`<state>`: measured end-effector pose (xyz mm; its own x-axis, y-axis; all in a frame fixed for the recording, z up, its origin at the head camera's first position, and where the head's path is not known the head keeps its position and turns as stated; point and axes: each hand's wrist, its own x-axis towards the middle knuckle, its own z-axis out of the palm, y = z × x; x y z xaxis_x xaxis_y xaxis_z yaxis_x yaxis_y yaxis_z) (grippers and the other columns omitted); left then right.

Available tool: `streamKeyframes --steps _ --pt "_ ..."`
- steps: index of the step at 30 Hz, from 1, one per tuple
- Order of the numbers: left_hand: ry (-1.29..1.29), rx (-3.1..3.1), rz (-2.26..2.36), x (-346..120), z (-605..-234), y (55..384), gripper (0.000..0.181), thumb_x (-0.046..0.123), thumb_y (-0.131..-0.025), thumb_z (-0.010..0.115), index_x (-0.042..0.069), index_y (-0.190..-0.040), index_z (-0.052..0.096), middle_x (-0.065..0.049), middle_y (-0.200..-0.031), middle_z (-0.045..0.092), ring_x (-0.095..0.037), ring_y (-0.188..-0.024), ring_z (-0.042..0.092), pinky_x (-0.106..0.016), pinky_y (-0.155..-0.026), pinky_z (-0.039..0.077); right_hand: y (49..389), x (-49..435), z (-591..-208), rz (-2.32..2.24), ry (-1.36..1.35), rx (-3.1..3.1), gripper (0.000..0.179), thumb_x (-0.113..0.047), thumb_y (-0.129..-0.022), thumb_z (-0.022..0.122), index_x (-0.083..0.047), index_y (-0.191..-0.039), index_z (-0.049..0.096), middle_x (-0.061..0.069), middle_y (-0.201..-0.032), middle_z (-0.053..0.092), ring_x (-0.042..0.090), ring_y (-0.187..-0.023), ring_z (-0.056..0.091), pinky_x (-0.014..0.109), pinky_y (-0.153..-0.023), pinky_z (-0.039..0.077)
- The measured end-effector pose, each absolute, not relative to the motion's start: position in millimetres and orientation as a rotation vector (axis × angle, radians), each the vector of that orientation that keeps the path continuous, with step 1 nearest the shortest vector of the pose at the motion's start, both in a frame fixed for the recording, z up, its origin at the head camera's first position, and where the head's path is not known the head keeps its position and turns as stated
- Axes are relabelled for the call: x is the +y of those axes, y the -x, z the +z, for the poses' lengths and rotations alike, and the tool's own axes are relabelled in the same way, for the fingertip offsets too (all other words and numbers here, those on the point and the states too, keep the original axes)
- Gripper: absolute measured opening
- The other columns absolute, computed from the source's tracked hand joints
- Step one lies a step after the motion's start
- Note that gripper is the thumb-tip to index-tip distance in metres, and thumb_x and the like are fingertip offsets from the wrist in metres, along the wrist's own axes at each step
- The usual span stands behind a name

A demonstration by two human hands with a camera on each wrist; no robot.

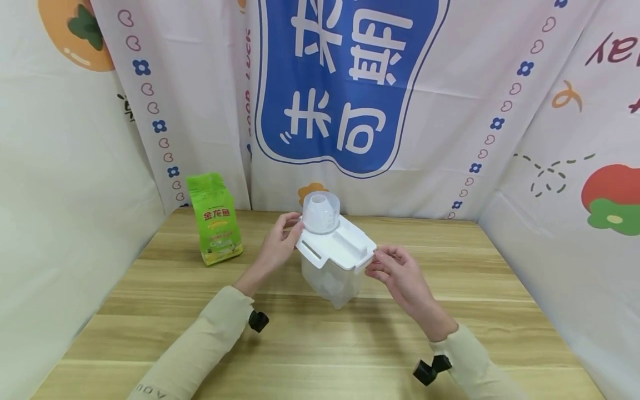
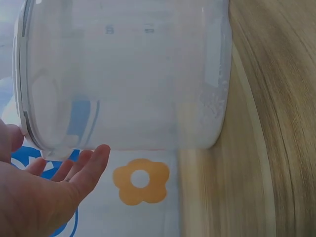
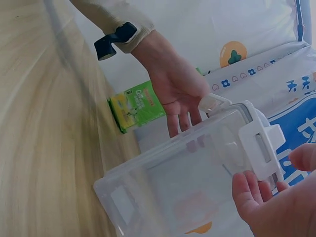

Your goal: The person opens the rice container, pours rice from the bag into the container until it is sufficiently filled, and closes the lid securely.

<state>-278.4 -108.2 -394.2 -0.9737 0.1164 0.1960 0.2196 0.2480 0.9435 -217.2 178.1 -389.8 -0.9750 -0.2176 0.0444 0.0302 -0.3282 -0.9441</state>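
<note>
A clear plastic storage container [image 1: 332, 280] with a white lid [image 1: 337, 244] stands on the table in the head view. A clear measuring cup [image 1: 321, 213] sits upside down on the lid's far end. My left hand [image 1: 281, 239] holds the lid's left corner, thumb at the edge, fingers [image 2: 94, 168] against the container's side. My right hand [image 1: 402, 278] grips the opposite edge, its fingertips [image 3: 244, 190] at a slotted white latch flap [image 3: 259, 148]. Another latch flap [image 3: 215, 103] sticks outward beside the left palm. The container's inside looks mostly see-through.
A green printed bag [image 1: 215, 222] stands upright at the back left of the wooden table [image 1: 320, 355]. White patterned cloth [image 1: 210, 111] hangs behind and on both sides. Black wrist devices [image 1: 258, 321] sit at both sleeve cuffs.
</note>
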Motion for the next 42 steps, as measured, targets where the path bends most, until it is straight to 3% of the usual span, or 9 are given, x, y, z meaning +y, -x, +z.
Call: streamKeyframes --steps 10,19,27,32,42 --pt "0.359 -2.386 -1.794 -106 -397 272 0.044 0.029 -0.103 0.049 0.01 -0.142 0.041 -0.018 -0.142 0.049 -0.037 -0.12 0.06 -0.04 -0.09 0.058 219 176 -399 -2.458 0.225 1.646 0.005 -0.01 -0.099 0.057 -0.009 -0.097 0.061 0.004 -0.088 0.07 0.017 -0.082 0.068 0.029 -0.08 0.059" --pt "0.414 -2.486 -1.599 -99 -393 252 0.061 0.036 -0.102 0.05 0.004 -0.149 0.029 -0.022 -0.15 0.034 -0.042 -0.127 0.051 -0.049 -0.096 0.054 223 174 -402 -2.452 0.185 1.586 0.009 -0.014 -0.099 0.059 -0.012 -0.094 0.066 0.002 -0.085 0.07 0.016 -0.081 0.066 0.028 -0.081 0.059" --pt "0.407 -2.512 -1.459 -83 -390 233 0.075 0.044 -0.098 0.055 0.01 -0.155 0.019 -0.021 -0.153 0.025 -0.039 -0.136 0.037 -0.061 -0.108 0.039 222 170 -405 -2.461 0.194 1.565 0.016 -0.012 -0.1 0.057 -0.011 -0.088 0.067 0.002 -0.082 0.069 0.015 -0.078 0.066 0.027 -0.078 0.059" --pt "0.348 -2.528 -1.485 -74 -394 230 0.085 0.052 -0.095 0.056 0.014 -0.157 0.011 -0.017 -0.159 0.017 -0.039 -0.143 0.03 -0.06 -0.115 0.03 220 166 -406 -2.478 0.184 1.578 0.015 -0.011 -0.1 0.057 -0.012 -0.087 0.066 0.001 -0.081 0.068 0.013 -0.078 0.066 0.027 -0.077 0.059" --pt "0.281 -2.487 -1.521 -66 -400 226 0.094 0.055 -0.089 0.064 0.015 -0.156 0.011 -0.014 -0.157 0.017 -0.038 -0.139 0.034 -0.059 -0.113 0.034 218 158 -410 -2.555 0.104 1.583 0.016 -0.009 -0.099 0.057 -0.013 -0.086 0.066 0.001 -0.078 0.065 0.012 -0.075 0.063 0.025 -0.073 0.058"
